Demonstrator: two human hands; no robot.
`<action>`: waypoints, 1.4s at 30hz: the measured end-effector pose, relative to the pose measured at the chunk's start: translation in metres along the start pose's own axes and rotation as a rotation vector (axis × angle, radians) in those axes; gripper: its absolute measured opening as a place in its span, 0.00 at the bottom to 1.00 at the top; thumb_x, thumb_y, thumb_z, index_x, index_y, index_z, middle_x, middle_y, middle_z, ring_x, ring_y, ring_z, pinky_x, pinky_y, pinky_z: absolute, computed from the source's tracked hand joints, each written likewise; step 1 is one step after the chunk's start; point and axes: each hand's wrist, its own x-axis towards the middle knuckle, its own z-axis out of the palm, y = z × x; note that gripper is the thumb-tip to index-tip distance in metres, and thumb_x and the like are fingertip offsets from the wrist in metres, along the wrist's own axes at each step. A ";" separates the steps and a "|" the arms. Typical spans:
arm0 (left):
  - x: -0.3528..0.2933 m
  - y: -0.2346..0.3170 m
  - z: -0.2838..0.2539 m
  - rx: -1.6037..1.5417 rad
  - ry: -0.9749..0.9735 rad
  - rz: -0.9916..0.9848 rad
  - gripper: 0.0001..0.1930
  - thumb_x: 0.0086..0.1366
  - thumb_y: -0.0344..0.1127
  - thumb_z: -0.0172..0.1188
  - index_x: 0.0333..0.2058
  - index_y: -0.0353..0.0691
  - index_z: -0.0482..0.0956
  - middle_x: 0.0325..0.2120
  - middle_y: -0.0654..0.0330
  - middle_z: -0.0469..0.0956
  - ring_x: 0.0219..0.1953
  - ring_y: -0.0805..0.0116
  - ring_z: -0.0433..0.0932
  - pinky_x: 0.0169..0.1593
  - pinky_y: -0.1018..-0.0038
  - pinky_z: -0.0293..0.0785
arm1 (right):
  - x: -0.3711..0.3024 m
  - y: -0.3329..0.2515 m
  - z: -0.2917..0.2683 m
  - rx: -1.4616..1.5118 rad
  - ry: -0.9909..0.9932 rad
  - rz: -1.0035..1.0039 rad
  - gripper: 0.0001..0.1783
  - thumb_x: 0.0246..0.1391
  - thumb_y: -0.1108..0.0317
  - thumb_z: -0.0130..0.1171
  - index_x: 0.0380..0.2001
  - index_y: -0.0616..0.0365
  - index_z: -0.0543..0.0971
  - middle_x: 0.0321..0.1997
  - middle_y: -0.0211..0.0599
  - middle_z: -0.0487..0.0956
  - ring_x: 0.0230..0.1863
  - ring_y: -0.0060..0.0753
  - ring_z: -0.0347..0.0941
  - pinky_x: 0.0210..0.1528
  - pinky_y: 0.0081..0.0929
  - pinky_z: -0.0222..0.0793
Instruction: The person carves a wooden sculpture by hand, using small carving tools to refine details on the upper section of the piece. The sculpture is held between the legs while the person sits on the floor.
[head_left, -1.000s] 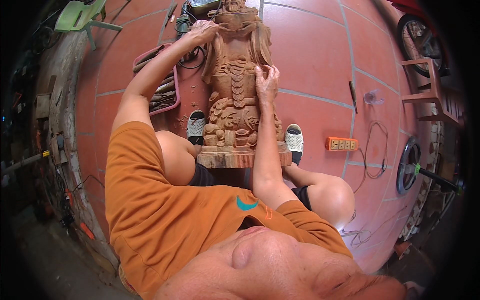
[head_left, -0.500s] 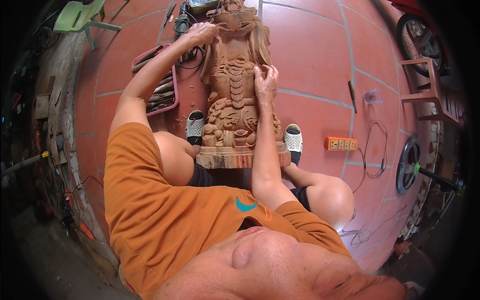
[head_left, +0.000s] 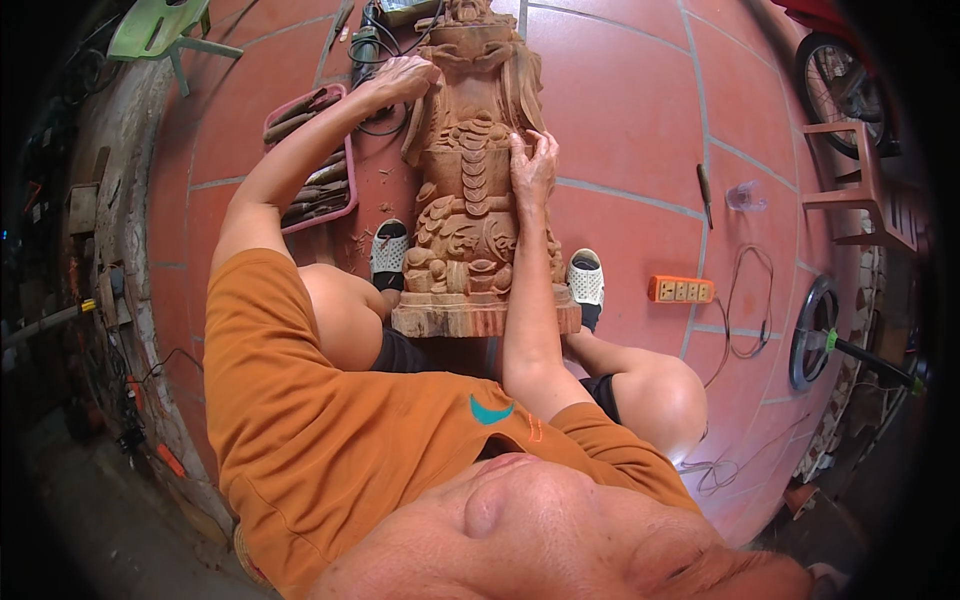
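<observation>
A carved wooden statue (head_left: 474,180) with a figure, coin shapes and a thick squared base lies between my feet, its base toward me. My left hand (head_left: 404,80) is at the statue's far left side, fingers pressed together and bent against the carved edge. Whatever it may hold is hidden. On the statue's right side rests my right hand (head_left: 535,165), thumb and fingers apart, touching the wood and holding nothing else.
Left of the statue, a pink tray (head_left: 350,190) holds several carving tools, with a corded power tool (head_left: 365,50) beyond it. Rightward are a loose tool (head_left: 705,195), clear cup (head_left: 746,197), orange power strip (head_left: 681,290) with cable and brown chair (head_left: 862,185). A green chair (head_left: 158,32) stands far left.
My left hand has moved slightly nearer along the statue's left edge, and its elbow has shifted a little left. My right hand stays in place.
</observation>
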 end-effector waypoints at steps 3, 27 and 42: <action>-0.004 -0.017 0.005 -0.036 0.078 -0.001 0.11 0.60 0.33 0.53 0.40 0.44 0.81 0.30 0.45 0.81 0.35 0.44 0.81 0.37 0.54 0.76 | 0.000 -0.004 0.002 0.041 -0.004 -0.034 0.24 0.55 0.52 0.63 0.46 0.60 0.78 0.58 0.49 0.69 0.61 0.52 0.65 0.62 0.43 0.63; 0.004 -0.015 0.004 -0.001 0.309 -0.038 0.09 0.59 0.33 0.54 0.34 0.42 0.83 0.30 0.44 0.81 0.35 0.43 0.82 0.37 0.53 0.76 | -0.003 -0.009 0.002 0.054 -0.009 -0.004 0.23 0.55 0.52 0.63 0.46 0.60 0.78 0.58 0.49 0.70 0.61 0.52 0.65 0.62 0.43 0.62; -0.003 -0.018 0.001 -0.109 0.079 -0.095 0.14 0.57 0.35 0.56 0.42 0.47 0.84 0.35 0.47 0.82 0.39 0.45 0.81 0.42 0.55 0.77 | 0.001 -0.002 0.006 0.051 -0.001 -0.042 0.24 0.55 0.53 0.63 0.46 0.62 0.78 0.58 0.50 0.70 0.61 0.52 0.65 0.63 0.43 0.62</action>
